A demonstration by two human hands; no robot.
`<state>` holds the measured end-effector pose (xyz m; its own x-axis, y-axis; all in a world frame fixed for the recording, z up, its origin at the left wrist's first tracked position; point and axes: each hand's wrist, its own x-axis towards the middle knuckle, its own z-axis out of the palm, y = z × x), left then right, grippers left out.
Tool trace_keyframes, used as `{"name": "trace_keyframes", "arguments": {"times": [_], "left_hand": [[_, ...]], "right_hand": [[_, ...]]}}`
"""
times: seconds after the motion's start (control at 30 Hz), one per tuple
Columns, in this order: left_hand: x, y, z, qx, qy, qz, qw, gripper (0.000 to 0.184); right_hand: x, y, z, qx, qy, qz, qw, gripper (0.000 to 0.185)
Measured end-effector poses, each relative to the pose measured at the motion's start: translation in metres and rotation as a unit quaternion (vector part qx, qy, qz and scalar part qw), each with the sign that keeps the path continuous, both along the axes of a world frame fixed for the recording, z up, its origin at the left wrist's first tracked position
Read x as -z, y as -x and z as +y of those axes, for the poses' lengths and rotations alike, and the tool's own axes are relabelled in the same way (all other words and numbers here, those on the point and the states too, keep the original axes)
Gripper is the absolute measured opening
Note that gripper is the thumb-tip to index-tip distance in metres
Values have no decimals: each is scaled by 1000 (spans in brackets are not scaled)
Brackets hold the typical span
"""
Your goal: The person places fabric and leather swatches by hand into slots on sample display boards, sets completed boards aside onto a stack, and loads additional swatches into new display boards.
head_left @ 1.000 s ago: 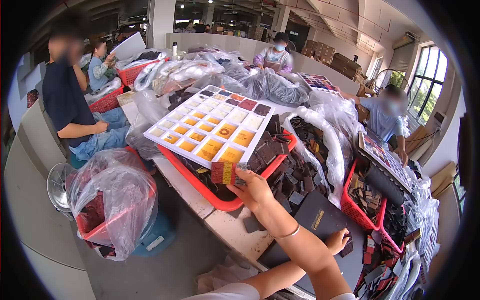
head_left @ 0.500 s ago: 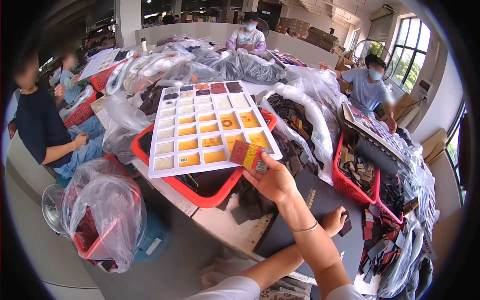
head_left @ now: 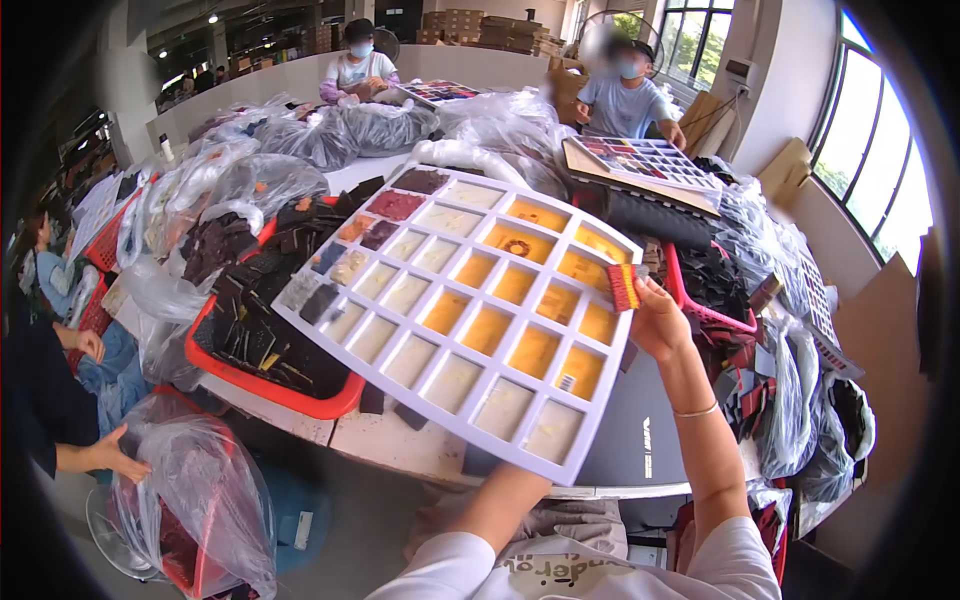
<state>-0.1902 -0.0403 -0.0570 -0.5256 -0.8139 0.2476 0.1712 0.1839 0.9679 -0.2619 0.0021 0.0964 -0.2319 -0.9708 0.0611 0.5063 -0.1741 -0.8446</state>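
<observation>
My right hand [head_left: 658,318], with a bracelet on its wrist, is closed on a small red-and-yellow striped swatch [head_left: 622,287]. The swatch is at the right edge of a white grid board [head_left: 470,300], over its yellow-backed compartments. Several dark, red, orange and grey swatches [head_left: 398,204] fill compartments at the board's upper-left end; the others show pale or yellow backing. My left forearm [head_left: 505,500] reaches under the near edge of the tilted board, and the board hides my left hand and its fingers.
A red basket [head_left: 330,402] of dark pieces stands left of the board. A pink basket [head_left: 735,318] and plastic bags [head_left: 800,400] lie to the right. Two people [head_left: 630,95] [head_left: 360,70] sit across the table. At left, another person's hand [head_left: 122,455] is near a bagged bin [head_left: 205,480].
The board has come nearer, off the red basket, and is turned and tilted. My left arm has moved from the right under it. My right hand has moved rightward with the swatch. The view has shifted right.
</observation>
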Motion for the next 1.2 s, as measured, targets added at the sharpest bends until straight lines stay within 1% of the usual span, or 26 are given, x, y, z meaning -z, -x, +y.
{"name": "trace_keyframes", "arguments": {"times": [0.1, 0.17, 0.2, 0.23, 0.3, 0.37, 0.47, 0.5, 0.53, 0.57, 0.63, 0.7, 0.77, 0.8, 0.83, 0.87, 0.97, 1.0, 1.03, 1.1, 1.13, 1.17, 1.2], "left_hand": [[4, -24, -3, 17, -33, 2, 999, 23], [8, -47, -7, 30, -67, 8, 997, 22], [11, -63, -9, 44, -96, 15, 994, 21], [13, -79, -13, 57, -133, 25, 989, 21], [17, -117, -22, 85, -205, 47, 974, 20], [22, -159, -29, 99, -271, 65, 955, 19], [15, -216, -28, 92, -303, 45, 948, 18], [7, -231, -26, 80, -278, 9, 957, 17], [-17, -242, -11, 13, -145, -89, 985, 18], [-32, -253, 1, -51, -7, -183, 982, 19], [-43, -285, -4, -83, 40, -224, 970, 16], [-64, -300, -6, -118, 28, -252, 960, 17], [-95, -300, -4, -150, 40, -279, 948, 17], [-112, -293, -1, -159, 40, -273, 948, 17], [-118, -291, -5, -156, 2, -256, 954, 18], [-125, -285, -8, -142, -13, -234, 962, 19], [-132, -258, -19, -83, -90, -154, 980, 20], [-131, -245, -23, -67, -115, -134, 982, 20], [-130, -232, -28, -54, -139, -113, 982, 20], [-120, -200, -39, -15, -152, -83, 985, 22], [-112, -183, -48, 7, -159, -81, 984, 22], [-105, -163, -56, 30, -166, -80, 982, 23], [-98, -142, -63, 42, -178, -83, 980, 23]], "right_hand": [[14, 79, 89, 17, 14, 2, 1000, 30], [22, 111, 140, 72, 0, 45, 996, 33], [34, 135, 164, 63, -7, 47, 997, 33], [41, 145, 183, 86, -15, 65, 994, 30], [70, 177, 213, 62, -20, 63, 996, 29], [102, 200, 233, 70, -45, 47, 995, 29], [127, 208, 243, 32, -73, 52, 995, 26], [132, 211, 241, 19, -85, 56, 995, 25], [132, 210, 236, -5, -92, 53, 994, 23], [134, 213, 229, -7, -105, 54, 993, 21], [139, 223, 213, -11, -135, 50, 989, 18], [141, 231, 193, -13, -157, 78, 984, 15], [133, 234, 179, -10, -243, 117, 963, 13], [125, 229, 175, 2, -265, 131, 955, 11], [115, 224, 171, 15, -286, 148, 947, 10], [112, 220, 171, 49, -296, 180, 937, 11], [105, 212, 181, 149, -285, 362, 875, 15], [104, 208, 187, 225, -251, 470, 815, 17], [94, 199, 192, 255, -246, 442, 824, 17], [66, 173, 195, 313, -234, 385, 836, 16], [60, 159, 193, 294, -194, 336, 874, 20], [39, 131, 187, 275, -194, 280, 899, 26], [37, 113, 180, 252, -180, 252, 917, 29]]}}
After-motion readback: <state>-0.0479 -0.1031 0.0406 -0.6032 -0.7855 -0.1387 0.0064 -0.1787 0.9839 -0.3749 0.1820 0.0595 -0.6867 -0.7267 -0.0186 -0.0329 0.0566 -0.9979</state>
